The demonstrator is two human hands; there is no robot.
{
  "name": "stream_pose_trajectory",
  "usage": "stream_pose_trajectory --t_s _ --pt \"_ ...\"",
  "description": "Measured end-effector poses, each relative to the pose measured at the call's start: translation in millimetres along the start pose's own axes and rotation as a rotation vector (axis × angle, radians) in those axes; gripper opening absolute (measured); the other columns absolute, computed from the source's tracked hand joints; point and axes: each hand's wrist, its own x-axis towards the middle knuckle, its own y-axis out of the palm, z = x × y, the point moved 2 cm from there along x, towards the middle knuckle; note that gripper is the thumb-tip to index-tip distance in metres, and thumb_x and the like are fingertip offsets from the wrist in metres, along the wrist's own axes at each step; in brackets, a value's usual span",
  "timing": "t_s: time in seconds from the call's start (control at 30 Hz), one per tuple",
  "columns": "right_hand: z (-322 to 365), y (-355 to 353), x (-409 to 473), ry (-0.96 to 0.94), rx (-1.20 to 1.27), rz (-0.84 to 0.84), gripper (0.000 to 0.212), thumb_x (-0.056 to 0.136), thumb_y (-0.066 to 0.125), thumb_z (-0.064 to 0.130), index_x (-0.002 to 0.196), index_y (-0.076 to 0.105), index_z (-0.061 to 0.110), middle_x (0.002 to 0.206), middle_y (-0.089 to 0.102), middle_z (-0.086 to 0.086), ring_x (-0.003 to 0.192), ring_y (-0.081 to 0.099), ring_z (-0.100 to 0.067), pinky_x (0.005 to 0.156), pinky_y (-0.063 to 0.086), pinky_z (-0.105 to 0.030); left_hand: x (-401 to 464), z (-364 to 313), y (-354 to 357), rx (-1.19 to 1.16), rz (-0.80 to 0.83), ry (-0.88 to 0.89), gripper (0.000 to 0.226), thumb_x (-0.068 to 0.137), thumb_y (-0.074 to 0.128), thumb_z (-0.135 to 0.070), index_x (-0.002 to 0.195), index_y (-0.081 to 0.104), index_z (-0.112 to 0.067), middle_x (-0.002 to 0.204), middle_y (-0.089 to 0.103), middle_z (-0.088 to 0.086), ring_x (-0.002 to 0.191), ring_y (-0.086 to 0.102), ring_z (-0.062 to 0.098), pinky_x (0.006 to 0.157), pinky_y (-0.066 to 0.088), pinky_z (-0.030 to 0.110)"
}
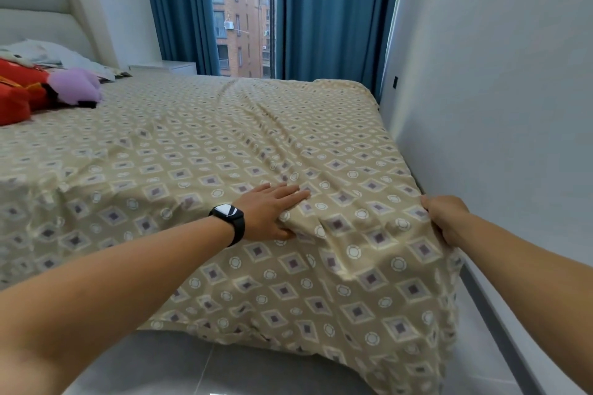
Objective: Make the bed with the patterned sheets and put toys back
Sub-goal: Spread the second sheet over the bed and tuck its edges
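Smoothing is the step in hand: the patterned sheet (224,138) already covers the bed (321,356) across the middle of the frame, its near edge hanging over the foot toward the floor at the bottom. The left hand (272,213), a dark watch (228,218) on its wrist, lies flat at centre with straight fingers pressing the cloth, the thumb beside a raised fold, so its grip is apart. The right hand (447,218), at the right edge of the frame by the wall (497,106), has its grip clamped on the sheet's side edge at the mattress corner, fingers curled into the fabric. A long crease runs from the hands up toward the window (242,19) at top centre. The toys, a red one (19,96) and a purple one (77,85), lie at the upper left near the headboard (41,9). The next move probably calls for drawing the corner taut while the flat hand sweeps the crease out; tugging too hard could drag the far side askew.
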Motion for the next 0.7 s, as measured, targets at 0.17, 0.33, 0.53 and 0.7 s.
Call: stream_pose_trajectory --t_s 0.17,0.33,0.53,0.7 --pt "19.8 -16.4 0.9 -0.186 -0.289 -0.237 0.036 0.102 0.047 0.025 0.109 0.067 -0.004 0.117 0.066 -0.024 0.101 0.061 -0.041 0.085 0.047 -0.04 -5.3 -0.8 -3.6 0.004 -0.02 0.017 0.096 0.088 0.058 -0.067 0.157 -0.006 -0.047 0.168 0.006 -0.013 0.155 0.009 0.014 0.127 0.008 0.037" --pt "22.2 -39.6 6.2 -0.221 -0.391 -0.342 0.03 0.1 0.05 0.021 0.109 0.066 -0.002 0.114 0.067 -0.022 0.111 0.061 -0.043 0.088 0.048 -0.04 -4.3 -4.0 -3.5 0.022 -0.021 0.048 0.091 0.092 0.056 -0.063 0.157 -0.005 -0.047 0.168 0.005 -0.013 0.155 0.01 0.015 0.126 0.01 0.036" --pt "-19.8 -18.2 18.7 -0.098 -0.677 -0.07 0.029 0.099 0.045 0.024 0.1 0.064 0.002 0.107 0.067 -0.016 0.084 0.06 -0.03 0.067 0.043 -0.031 -5.3 -3.0 0.7 0.036 -0.032 0.055 0.09 0.092 0.055 -0.064 0.158 -0.004 -0.045 0.169 0.007 -0.011 0.155 0.012 0.017 0.126 0.011 0.037" --pt "24.3 22.1 -35.7 -0.643 -0.569 -0.328 0.032 0.099 0.039 0.035 0.103 0.063 0.014 0.113 0.06 -0.012 0.093 0.057 -0.033 0.086 0.049 -0.044 -5.7 0.2 0.5 0.029 -0.062 0.073 0.088 0.093 0.055 -0.063 0.159 0.002 -0.044 0.168 0.011 -0.011 0.154 0.016 0.018 0.126 0.014 0.037"
